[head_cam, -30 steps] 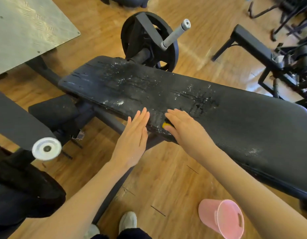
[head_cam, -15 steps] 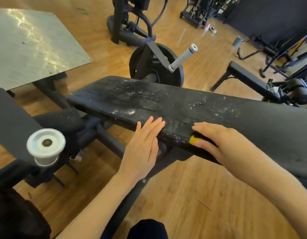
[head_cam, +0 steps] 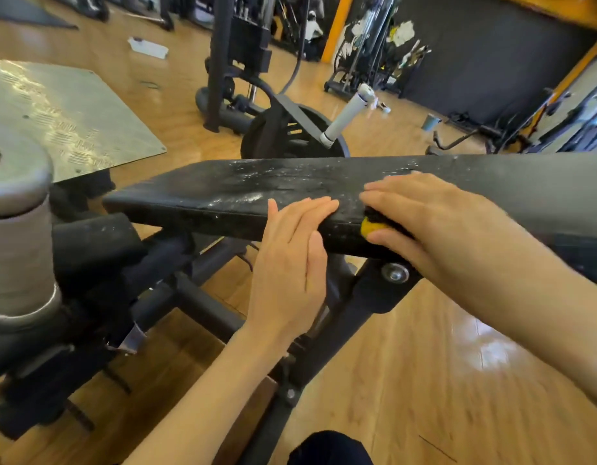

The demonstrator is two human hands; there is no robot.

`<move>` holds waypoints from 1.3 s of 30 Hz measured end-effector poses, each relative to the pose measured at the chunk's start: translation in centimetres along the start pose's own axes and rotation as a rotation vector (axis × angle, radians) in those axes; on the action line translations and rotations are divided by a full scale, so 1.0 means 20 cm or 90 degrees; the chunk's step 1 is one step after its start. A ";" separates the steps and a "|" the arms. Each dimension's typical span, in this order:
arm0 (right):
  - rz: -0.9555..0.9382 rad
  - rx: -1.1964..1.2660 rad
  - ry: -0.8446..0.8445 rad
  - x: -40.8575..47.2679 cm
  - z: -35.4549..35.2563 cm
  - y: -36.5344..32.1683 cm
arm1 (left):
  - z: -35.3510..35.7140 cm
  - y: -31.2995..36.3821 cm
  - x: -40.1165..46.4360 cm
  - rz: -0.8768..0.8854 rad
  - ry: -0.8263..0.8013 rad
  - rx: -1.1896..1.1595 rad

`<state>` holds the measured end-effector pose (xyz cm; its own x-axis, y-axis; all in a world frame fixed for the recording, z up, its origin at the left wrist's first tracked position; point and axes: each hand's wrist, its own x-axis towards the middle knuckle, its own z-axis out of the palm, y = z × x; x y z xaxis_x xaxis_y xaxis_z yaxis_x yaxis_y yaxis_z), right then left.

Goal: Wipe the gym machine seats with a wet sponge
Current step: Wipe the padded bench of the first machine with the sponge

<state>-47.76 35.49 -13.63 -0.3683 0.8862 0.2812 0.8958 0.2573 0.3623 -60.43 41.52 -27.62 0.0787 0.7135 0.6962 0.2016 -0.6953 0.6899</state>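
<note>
I see my right hand (head_cam: 428, 223) pressing the yellow sponge (head_cam: 369, 225) against the near edge of the wet black seat pad (head_cam: 223, 193), while my left hand (head_cam: 290, 263) rests flat-fingered just beside it.

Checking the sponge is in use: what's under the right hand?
A yellow sponge peeks out under the right hand, at the near edge of the wet seat. The hand covers most of it.
</note>
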 end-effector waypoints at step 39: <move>-0.134 -0.208 0.239 -0.06 0.33 -0.14 | -0.12 -0.26 0.01 0.053 -0.057 -0.008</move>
<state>-48.11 36.23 -20.89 -0.6482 0.6149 0.4492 0.6913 0.2277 0.6858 -63.72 45.07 -30.56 0.1821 0.6578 0.7308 0.1782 -0.7530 0.6334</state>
